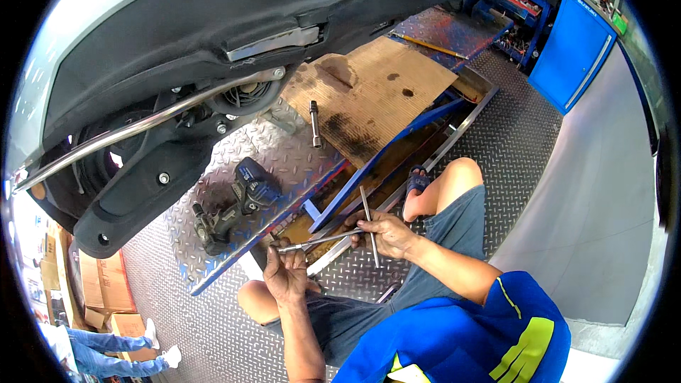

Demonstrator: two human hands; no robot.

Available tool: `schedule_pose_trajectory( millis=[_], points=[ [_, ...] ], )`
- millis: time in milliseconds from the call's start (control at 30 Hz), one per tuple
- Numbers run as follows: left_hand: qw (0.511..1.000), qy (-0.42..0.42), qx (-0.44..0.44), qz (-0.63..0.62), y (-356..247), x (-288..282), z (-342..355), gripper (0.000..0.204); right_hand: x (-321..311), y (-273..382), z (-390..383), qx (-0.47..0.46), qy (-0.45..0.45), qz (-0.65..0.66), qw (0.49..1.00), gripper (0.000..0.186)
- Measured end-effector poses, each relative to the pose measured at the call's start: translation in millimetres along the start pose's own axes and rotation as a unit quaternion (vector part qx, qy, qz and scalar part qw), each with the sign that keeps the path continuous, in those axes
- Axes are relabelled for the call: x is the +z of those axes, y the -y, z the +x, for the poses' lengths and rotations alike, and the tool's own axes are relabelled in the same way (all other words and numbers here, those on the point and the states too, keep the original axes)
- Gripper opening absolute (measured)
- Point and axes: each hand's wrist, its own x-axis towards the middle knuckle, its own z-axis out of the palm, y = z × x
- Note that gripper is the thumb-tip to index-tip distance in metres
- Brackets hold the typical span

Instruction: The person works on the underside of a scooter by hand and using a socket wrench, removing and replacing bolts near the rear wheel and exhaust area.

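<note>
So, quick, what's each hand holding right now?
Left hand: holding the T-handle wrench near its tip.
Right hand: closed on the same wrench at its crossbar.

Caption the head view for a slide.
Left hand and right hand hold a T-handled wrench beside a metal platform bearing a cordless power tool.

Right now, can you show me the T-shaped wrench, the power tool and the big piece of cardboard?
T-shaped wrench (328, 240), head view: on the middle of its long shaft.
Power tool (228, 218), head view: on its dark body.
Piece of cardboard (381, 93), head view: on its flat brown top, near the middle.
</note>
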Motion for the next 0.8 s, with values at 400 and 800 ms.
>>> schedule_pose_trajectory(
  millis=[400, 800],
  points=[
    [0.985, 0.049, -0.061, 0.153, -7, 64, 19, 0.019, -11, 25, -5, 0.033, 0.049, -0.233, 0.971, 0.038],
    [0.932, 0.177, -0.062, 0.309, 43, 141, 60, 0.031, -39, 85, 16, -0.021, -0.046, -0.424, 0.904, 0.045]
  ],
)
